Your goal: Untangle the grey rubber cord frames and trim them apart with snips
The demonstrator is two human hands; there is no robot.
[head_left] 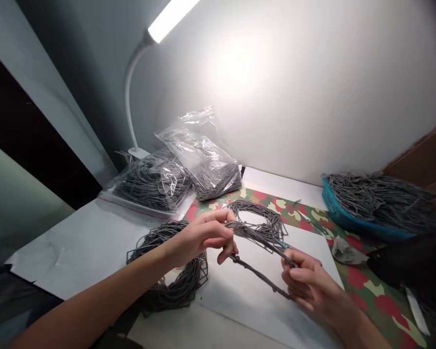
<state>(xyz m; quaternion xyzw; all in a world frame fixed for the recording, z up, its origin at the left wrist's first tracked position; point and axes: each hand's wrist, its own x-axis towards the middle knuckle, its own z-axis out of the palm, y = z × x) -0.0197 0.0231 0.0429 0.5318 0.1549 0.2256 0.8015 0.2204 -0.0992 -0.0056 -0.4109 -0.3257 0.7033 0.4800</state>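
A thin dark grey rubber gasket loop (259,277), apparently several strands together, is stretched between my two hands above a white sheet. My left hand (212,235) pinches its left end between thumb and fingers. Wrapped round its right end are the fingers of my right hand (310,281). A small teal thing (283,244) shows just behind the right fingers; I cannot tell whether that hand holds it. Beyond the hands, a ring-shaped pile of similar grey loops (276,218) lies on the sheet. Another, larger pile (189,286) sits beside and partly behind my left forearm.
Clear plastic bags (156,182) (218,177) of grey loops lie at the back left, by a lit white lamp (129,97). A blue basket (343,213) heaped with grey strands stands at right. Camouflage-patterned cloth (359,281) and a white sheet (247,305) cover the table.
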